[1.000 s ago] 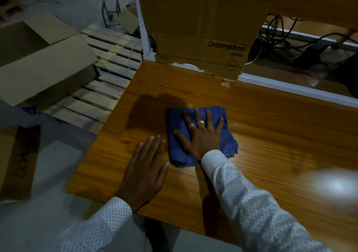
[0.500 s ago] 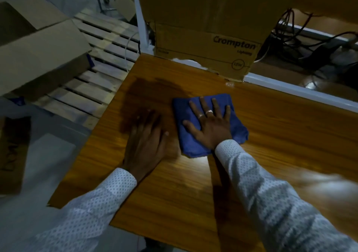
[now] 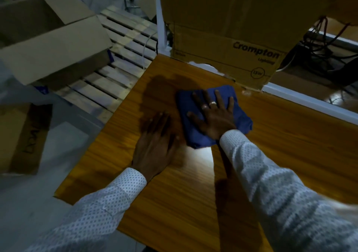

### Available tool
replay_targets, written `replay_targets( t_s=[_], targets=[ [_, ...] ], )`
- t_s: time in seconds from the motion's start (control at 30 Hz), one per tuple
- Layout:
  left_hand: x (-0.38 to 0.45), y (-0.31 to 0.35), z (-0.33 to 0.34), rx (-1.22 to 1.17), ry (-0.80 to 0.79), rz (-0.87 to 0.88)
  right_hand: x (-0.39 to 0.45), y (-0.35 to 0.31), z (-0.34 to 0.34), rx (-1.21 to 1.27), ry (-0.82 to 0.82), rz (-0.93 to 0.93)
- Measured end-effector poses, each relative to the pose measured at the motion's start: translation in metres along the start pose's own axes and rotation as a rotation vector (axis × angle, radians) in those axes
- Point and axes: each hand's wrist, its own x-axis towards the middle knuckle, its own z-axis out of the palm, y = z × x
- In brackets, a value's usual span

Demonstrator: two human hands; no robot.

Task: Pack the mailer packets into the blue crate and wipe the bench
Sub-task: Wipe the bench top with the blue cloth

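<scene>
A folded blue cloth point(image 3: 240, 116) lies on the wooden bench point(image 3: 290, 145) near its far left corner. My right hand point(image 3: 214, 116) presses flat on the cloth with the fingers spread; two rings show on it. My left hand point(image 3: 155, 145) rests flat on the bare bench just left of the cloth, fingers straight. No mailer packets and no blue crate are in view.
A Crompton cardboard box point(image 3: 232, 38) stands at the bench's far edge, just behind the cloth. A white rail point(image 3: 310, 100) runs along the back. Left of the bench are a wooden pallet point(image 3: 120, 58) and open cartons point(image 3: 48, 38) on the floor. Cables point(image 3: 329, 44) hang at the back right.
My right hand has pushed the cloth away from me toward the Crompton box. My left hand has slid forward on the bench alongside it.
</scene>
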Motion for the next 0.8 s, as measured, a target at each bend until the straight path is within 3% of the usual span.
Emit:
replay_targets(
  t_s=[0.13, 0.23, 0.47, 0.63, 0.8],
  targets=[
    [0.002, 0.002, -0.002, 0.01, -0.015, -0.019, -0.003, 0.035, -0.005, -0.045, -0.012, 0.036],
    [0.002, 0.002, -0.002, 0.029, -0.038, -0.032, 0.024, 0.026, -0.011, 0.005, 0.021, 0.071],
    [-0.001, 0.002, 0.0, -0.02, 0.01, -0.04, 0.014, 0.014, 0.0, -0.061, 0.003, -0.178],
    [-0.003, 0.002, 0.005, -0.065, 0.129, -0.046, 0.019, 0.031, 0.001, -0.014, 0.028, -0.018],
    [-0.006, 0.002, 0.004, -0.075, 0.251, -0.016, 0.066, -0.012, -0.003, -0.007, -0.011, -0.017]
  ],
)
